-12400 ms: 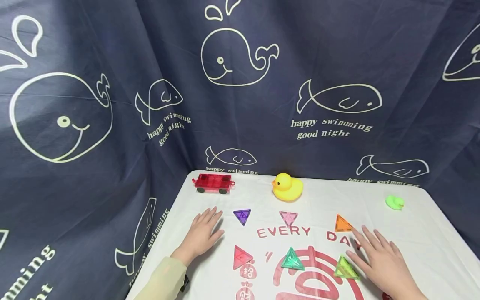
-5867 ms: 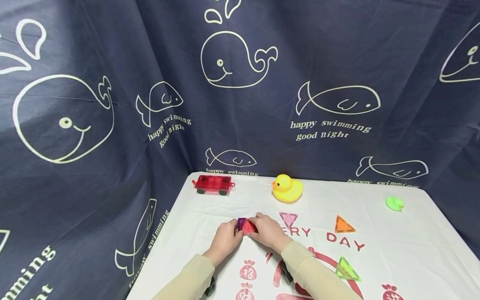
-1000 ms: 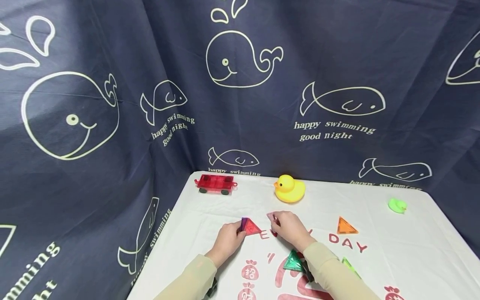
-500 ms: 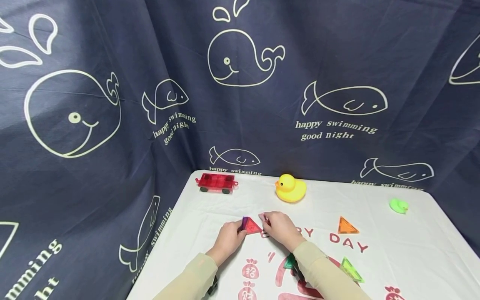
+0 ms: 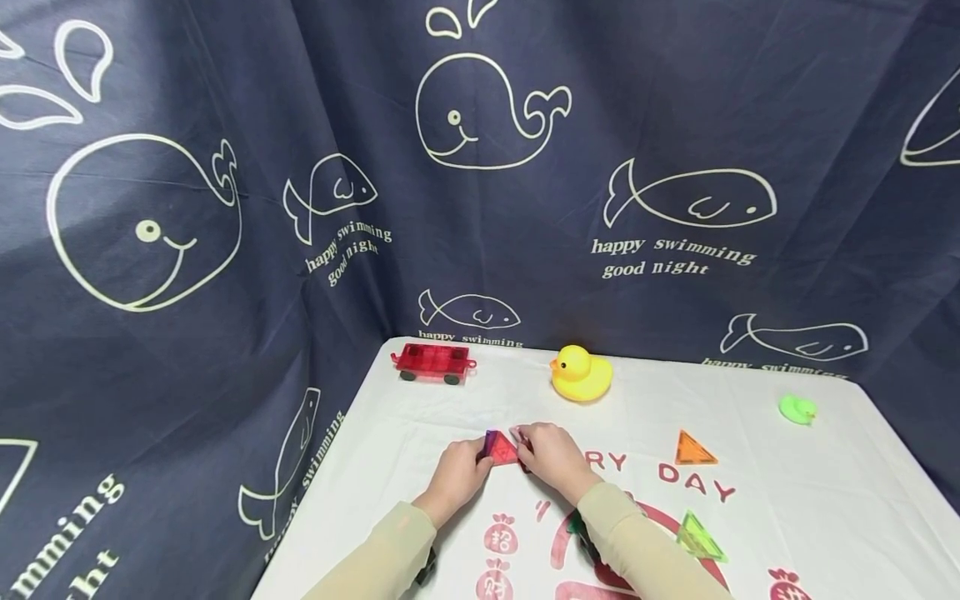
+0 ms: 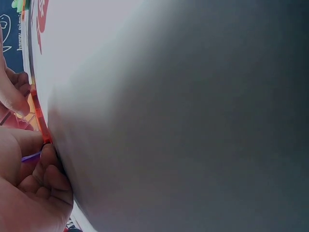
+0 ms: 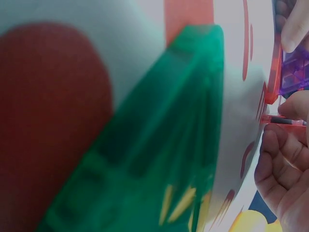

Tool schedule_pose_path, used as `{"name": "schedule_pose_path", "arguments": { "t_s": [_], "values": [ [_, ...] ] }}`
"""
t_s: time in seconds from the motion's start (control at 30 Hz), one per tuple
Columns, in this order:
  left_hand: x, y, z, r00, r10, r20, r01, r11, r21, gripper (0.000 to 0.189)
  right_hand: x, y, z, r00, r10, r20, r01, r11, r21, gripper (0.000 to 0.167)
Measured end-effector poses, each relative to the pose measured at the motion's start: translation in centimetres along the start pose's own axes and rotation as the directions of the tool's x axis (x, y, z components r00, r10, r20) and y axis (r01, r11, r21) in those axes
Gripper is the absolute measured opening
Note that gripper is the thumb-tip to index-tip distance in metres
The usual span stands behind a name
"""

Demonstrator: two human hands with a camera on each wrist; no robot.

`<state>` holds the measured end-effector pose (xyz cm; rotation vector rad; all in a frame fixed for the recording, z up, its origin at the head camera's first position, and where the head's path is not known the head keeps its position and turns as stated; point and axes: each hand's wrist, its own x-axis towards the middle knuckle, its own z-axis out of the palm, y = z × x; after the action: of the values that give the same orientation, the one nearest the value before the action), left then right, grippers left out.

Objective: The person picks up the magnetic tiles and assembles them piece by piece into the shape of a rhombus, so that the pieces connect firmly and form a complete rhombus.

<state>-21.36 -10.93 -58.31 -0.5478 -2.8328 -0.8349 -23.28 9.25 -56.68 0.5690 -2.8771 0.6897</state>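
Near the middle of the white table, my left hand (image 5: 455, 473) pinches a purple triangular magnetic tile (image 5: 488, 442) that stands upright. A red triangular tile (image 5: 501, 448) leans against it, its face toward the camera. My right hand (image 5: 557, 458) pinches a pink triangular tile (image 5: 515, 434), mostly hidden by the fingers, close to the red tile's right side. In the right wrist view, a narrow gap shows between the pink tile (image 7: 285, 121) and the red one (image 7: 274, 72). A teal triangular tile (image 7: 145, 159) lies under my right forearm, nearly hidden in the head view.
An orange triangular tile (image 5: 693, 450) and a lime one (image 5: 699, 537) lie on the right. Along the back stand a red wheeled car base (image 5: 433, 362), a yellow rubber duck (image 5: 581, 375) and a small green duck (image 5: 797, 409). Dark blue cloth (image 5: 525, 250) rises behind the table.
My right hand has picked up the pink tile and carried it left to the red tile. Earlier, the purple and red tiles were brought together; my left hand has kept holding them in place.
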Motion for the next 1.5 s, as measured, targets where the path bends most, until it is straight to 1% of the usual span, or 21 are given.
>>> {"name": "schedule_pose_path", "arguments": {
  "t_s": [0.1,0.2,0.3,0.4,0.57,0.73,0.9,1.2,1.33,1.5],
  "values": [
    [0.1,-0.1,0.0,1.000,0.004,-0.003,-0.004,1.000,0.008,0.016,0.1,-0.2,0.0,1.000,0.000,0.003,0.000,1.000,0.012,0.025],
    [0.1,-0.1,0.0,1.000,0.008,-0.004,-0.008,1.000,0.016,0.016,0.1,-0.5,0.1,1.000,-0.017,0.000,0.017,1.000,0.014,0.024],
    [0.1,0.0,0.0,1.000,0.009,0.005,-0.010,1.000,0.028,0.019,0.1,-0.6,0.4,0.998,-0.057,-0.027,0.057,0.998,-0.008,0.020],
    [0.1,0.0,0.1,1.000,0.013,0.013,-0.014,0.999,0.041,0.023,0.2,-0.6,0.6,0.996,-0.080,-0.046,0.078,0.996,-0.039,0.019],
    [0.0,0.1,0.1,0.999,0.035,0.010,-0.035,0.996,0.076,0.023,0.2,-0.8,0.7,0.996,-0.084,-0.037,0.082,0.995,-0.052,0.019],
    [0.0,0.1,0.0,0.998,0.056,0.028,-0.059,0.990,0.130,0.021,0.1,-1.0,0.7,0.995,-0.095,-0.036,0.093,0.994,-0.058,0.014],
    [-0.1,0.2,0.0,0.997,0.054,0.048,-0.061,0.984,0.170,0.027,0.1,-1.1,0.8,0.991,-0.129,-0.040,0.125,0.988,-0.088,0.014],
    [-0.2,0.6,-0.1,0.994,0.096,0.044,-0.105,0.962,0.251,0.031,0.2,-1.1,1.0,0.984,-0.171,-0.052,0.163,0.977,-0.138,0.017],
    [-0.2,0.6,0.1,0.994,0.108,0.034,-0.113,0.957,0.266,0.030,0.1,-1.3,0.9,0.982,-0.184,-0.048,0.175,0.973,-0.153,0.017],
    [-0.1,0.7,0.2,0.993,0.119,0.024,-0.121,0.951,0.284,0.029,0.1,-1.5,0.8,0.978,-0.202,-0.052,0.190,0.965,-0.182,0.012]
  ]
}}
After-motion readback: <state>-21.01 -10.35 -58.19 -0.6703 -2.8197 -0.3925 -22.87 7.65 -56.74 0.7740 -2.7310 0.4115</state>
